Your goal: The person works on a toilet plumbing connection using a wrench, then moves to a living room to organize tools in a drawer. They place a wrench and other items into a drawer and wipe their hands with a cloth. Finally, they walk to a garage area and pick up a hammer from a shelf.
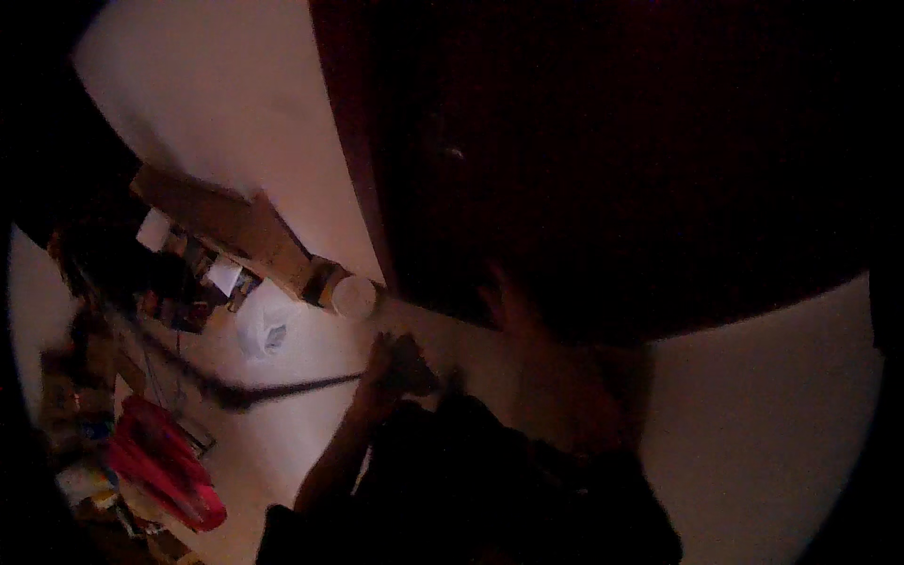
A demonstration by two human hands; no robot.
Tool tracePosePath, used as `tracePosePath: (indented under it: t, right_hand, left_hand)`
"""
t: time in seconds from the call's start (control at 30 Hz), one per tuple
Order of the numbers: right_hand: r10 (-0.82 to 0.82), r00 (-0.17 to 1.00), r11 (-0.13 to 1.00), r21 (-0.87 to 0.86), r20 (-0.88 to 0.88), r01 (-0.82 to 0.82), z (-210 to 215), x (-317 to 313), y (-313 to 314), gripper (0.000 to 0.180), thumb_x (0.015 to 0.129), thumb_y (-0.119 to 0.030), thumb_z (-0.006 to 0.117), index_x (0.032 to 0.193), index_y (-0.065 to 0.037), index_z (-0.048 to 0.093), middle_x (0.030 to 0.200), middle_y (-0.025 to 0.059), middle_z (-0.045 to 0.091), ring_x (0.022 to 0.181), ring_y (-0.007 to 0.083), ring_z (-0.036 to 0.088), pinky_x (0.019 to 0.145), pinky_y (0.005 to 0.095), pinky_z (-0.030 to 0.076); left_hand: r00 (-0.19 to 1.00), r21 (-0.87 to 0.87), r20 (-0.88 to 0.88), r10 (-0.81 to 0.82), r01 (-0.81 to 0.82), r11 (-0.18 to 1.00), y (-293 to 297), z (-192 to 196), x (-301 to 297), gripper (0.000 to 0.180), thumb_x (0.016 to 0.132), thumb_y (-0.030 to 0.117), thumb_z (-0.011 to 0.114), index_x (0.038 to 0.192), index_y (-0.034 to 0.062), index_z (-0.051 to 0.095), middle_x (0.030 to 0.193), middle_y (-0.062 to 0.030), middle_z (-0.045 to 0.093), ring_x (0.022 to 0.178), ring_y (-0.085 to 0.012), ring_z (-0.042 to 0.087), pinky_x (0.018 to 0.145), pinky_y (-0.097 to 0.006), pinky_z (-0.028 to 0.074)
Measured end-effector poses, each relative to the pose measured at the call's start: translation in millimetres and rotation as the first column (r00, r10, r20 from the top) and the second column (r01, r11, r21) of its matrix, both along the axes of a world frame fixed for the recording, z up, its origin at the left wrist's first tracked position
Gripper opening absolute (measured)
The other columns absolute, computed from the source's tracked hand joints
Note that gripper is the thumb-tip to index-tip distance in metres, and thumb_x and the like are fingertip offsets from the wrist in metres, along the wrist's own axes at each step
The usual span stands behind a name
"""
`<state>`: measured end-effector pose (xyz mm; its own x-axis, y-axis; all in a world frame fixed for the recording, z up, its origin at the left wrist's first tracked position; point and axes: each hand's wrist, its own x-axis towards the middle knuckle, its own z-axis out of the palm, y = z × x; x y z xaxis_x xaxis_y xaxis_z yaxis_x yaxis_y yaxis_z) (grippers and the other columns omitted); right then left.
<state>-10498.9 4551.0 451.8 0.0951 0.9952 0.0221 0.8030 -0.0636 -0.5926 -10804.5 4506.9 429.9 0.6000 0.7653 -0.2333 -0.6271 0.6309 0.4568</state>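
Note:
The scene is very dark. My left hand point(379, 369) is closed round a dark object point(411, 367) in front of my body; its kind is too dim to make out. A long dark strip point(301, 387) runs left from this hand, bends, and goes up toward the far left. I cannot tell whether it is a strap, hose or handle. My right hand point(508, 306) reaches forward with its fingers stretched out, near the lower edge of a large dark reddish door-like panel point(584, 188). Whether it touches the panel is unclear. A small shiny spot shows on the panel.
Left of the panel stand a round white-topped container point(354, 297) and a long cardboard box point(226, 221). A whitish plastic bag point(259, 330) lies on the pale floor point(301, 433). Red cloth point(160, 461) and mixed clutter lie at the lower left.

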Motion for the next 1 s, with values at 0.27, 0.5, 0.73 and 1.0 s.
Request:
tracePosePath:
  t: [0.27, 0.5, 0.73, 1.0]
  right_hand:
    - [0.054, 0.953, 0.940, 0.307, 0.298, -0.149, 27.5, 15.0, 376.0, 0.034, 0.100, -0.021, 0.058, 0.130, -0.008, 0.055, 0.120, 0.0218, 0.065, 0.104, 0.0396, 0.065, 0.090, 0.0500, 0.051]
    - [0.026, 0.998, 0.963, 0.268, -0.054, -0.010, -125.7, 11.7, 471.1, 0.016, 0.101, -0.022, 0.056, 0.111, -0.011, 0.055, 0.105, 0.0198, 0.068, 0.091, 0.0393, 0.067, 0.073, 0.0526, 0.050]
    - [-0.027, 0.994, 0.969, 0.246, 0.109, -0.001, -122.6, 109.7, 580.3, 0.025, 0.106, -0.038, 0.042, 0.113, -0.016, 0.051, 0.085, 0.0223, 0.069, 0.077, 0.0449, 0.067, 0.067, 0.0588, 0.050]
    - [0.026, 0.918, 0.985, -0.168, 0.396, 0.045, -63.2, 259.8, 710.3, 0.057, 0.098, -0.015, 0.048, 0.152, -0.005, 0.033, 0.109, 0.0227, 0.071, 0.098, 0.0411, 0.070, 0.084, 0.0540, 0.055]
  left_hand:
    - [0.934, 0.253, -0.340, 0.113, -0.025, 0.967, 143.5, 12.5, 43.0, 0.087, 0.094, 0.042, 0.064, 0.162, 0.0110, 0.021, 0.160, -0.0174, 0.035, 0.145, -0.0326, 0.038, 0.115, -0.046, 0.036]
    - [0.917, 0.199, -0.398, -0.024, 0.112, 0.974, 250.6, 30.8, 58.4, 0.089, 0.089, 0.041, 0.067, 0.161, 0.0103, 0.024, 0.161, -0.0168, 0.033, 0.146, -0.0315, 0.038, 0.118, -0.043, 0.034]
    - [0.854, 0.168, -0.505, -0.126, 0.240, 0.956, 361.8, 13.4, 143.8, 0.092, 0.084, 0.040, 0.069, 0.160, 0.0092, 0.029, 0.160, -0.0152, 0.034, 0.145, -0.0292, 0.039, 0.118, -0.040, 0.033]
    - [0.904, -0.010, -0.407, 0.131, -0.148, 0.989, 444.7, -35.5, 251.1, 0.076, 0.086, 0.018, 0.062, 0.156, 0.0053, 0.034, 0.150, -0.0150, 0.046, 0.134, -0.0274, 0.050, 0.112, -0.041, 0.042]
